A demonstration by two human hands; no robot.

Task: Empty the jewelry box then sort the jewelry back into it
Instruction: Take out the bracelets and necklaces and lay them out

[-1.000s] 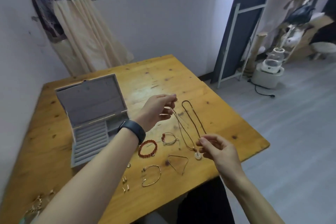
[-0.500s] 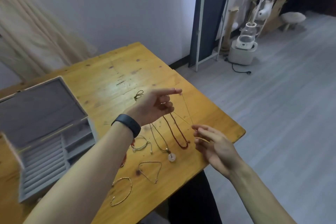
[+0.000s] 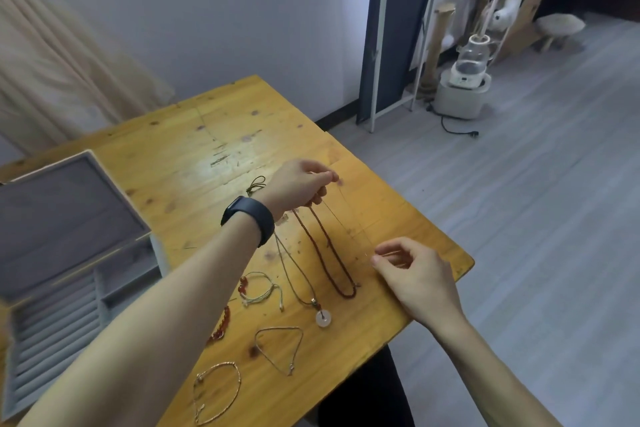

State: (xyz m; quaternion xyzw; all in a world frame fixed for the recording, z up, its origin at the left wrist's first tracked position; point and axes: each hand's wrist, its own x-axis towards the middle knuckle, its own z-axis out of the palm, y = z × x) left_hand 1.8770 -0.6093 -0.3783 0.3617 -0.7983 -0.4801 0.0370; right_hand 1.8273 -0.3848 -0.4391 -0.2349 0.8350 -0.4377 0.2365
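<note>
A grey jewelry box [image 3: 69,274] stands open at the left of the wooden table [image 3: 214,149], its ring slots showing. My left hand [image 3: 298,185] pinches one end of a thin fine chain [image 3: 343,215] above the table. My right hand [image 3: 412,274] pinches the chain's other end near the table's right edge. Between the hands lies a dark red bead necklace [image 3: 329,250]. Beside it lies a cord necklace with a white disc pendant [image 3: 322,318].
Several bracelets lie near the front: a corded one with red beads [image 3: 259,288], a red bead one [image 3: 221,326], a thin triangular one [image 3: 277,347] and a gold bangle [image 3: 214,392]. A dark cord [image 3: 256,184] lies behind my left hand. The table's right edge drops to the floor.
Both hands have lowered the thin chain toward the table and stretched it farther apart. The camera has swung right, pushing the box toward the left edge.
</note>
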